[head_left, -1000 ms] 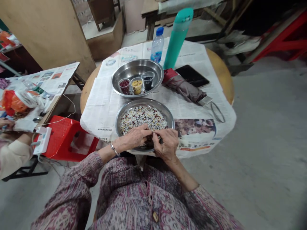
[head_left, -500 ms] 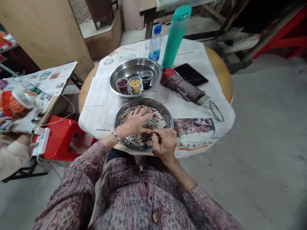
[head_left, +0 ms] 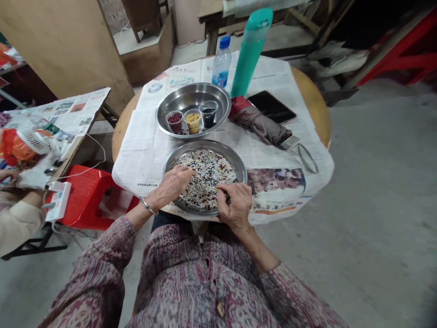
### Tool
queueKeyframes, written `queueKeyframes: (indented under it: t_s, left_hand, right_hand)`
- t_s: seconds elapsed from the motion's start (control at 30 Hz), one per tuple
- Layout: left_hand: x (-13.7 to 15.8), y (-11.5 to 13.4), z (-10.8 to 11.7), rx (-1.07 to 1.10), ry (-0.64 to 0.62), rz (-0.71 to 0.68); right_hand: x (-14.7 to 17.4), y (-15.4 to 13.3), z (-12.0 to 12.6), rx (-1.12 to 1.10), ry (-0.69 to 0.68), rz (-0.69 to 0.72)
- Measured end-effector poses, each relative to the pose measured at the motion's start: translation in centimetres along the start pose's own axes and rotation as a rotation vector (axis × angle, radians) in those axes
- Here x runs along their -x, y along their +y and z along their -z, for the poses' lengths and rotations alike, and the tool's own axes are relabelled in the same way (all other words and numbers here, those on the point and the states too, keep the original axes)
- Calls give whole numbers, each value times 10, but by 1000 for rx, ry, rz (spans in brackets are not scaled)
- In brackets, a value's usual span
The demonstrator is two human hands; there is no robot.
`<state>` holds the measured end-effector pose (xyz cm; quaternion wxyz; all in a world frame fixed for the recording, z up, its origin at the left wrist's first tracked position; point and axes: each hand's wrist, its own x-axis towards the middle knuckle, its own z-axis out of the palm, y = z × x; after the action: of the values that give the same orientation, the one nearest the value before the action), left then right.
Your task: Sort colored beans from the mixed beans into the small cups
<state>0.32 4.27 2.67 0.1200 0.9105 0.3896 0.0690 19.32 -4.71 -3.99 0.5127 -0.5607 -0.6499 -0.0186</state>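
A round steel bowl (head_left: 241, 166) close to my body holds a spread layer of mixed grains and beans (head_left: 205, 171), white, dark, red and yellow. My left hand (head_left: 175, 182) is over the bowl's left side, its fingers drawn together with the tips at the grains; whatever they may hold is hidden. At the right rim, my right hand (head_left: 235, 202) is closed with thumb and forefinger pinched over the grains. What lies in that pinch is too small to name. Behind stands a second steel bowl (head_left: 180, 93) with plastic cups of red beans (head_left: 175, 124), yellow kernels (head_left: 193, 123) and black beans (head_left: 208, 116).
Newspaper (head_left: 136, 159) covers the round table. A water bottle (head_left: 221, 66), a tall green bottle (head_left: 251, 54), a black tablet (head_left: 271, 107) and a folded umbrella (head_left: 261, 123) stand or lie behind and right. A red stool (head_left: 85, 196) and another person's arm (head_left: 20, 223) are at left.
My left hand has pulled back leftward from the middle of the bowl, and its spread fingers have drawn together. More of the grains now shows. My right hand stays pinched in place.
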Motion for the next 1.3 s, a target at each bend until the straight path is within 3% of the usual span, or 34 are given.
queueKeyframes:
  t_s: [0.1, 0.2, 0.37, 0.5, 0.67, 0.9, 1.07, 1.17, 1.3]
  left_hand:
    - [12, 6, 4, -47, 12, 30]
    - [19, 19, 2, -25, -77, -5]
    - [6, 33, -14, 58, -182, -97]
    - [-25, 25, -21, 68, -94, -120]
    - [-51, 12, -13, -49, 43, 1]
    - [-54, 30, -21, -33, -87, -380]
    - [-61, 38, -32, 42, -162, -472]
    - [-48, 31, -24, 68, -223, -448]
    - [-21, 8, -3, 23, -197, -291]
  right_hand:
    - [0, 0, 0, 15, 3, 17]
    - [0, -1, 0, 27, -3, 14]
    - [2, 0, 0, 15, -7, 18]
    - [3, 2, -1, 28, 3, 36]
    - [2, 2, -1, 6, 24, 50]
    - [4, 1, -3, -55, 121, -43]
    - [5, 2, -3, -53, 128, -38]
    - [4, 2, -3, -44, 123, -26]
    - [4, 3, -3, -41, 109, -24]
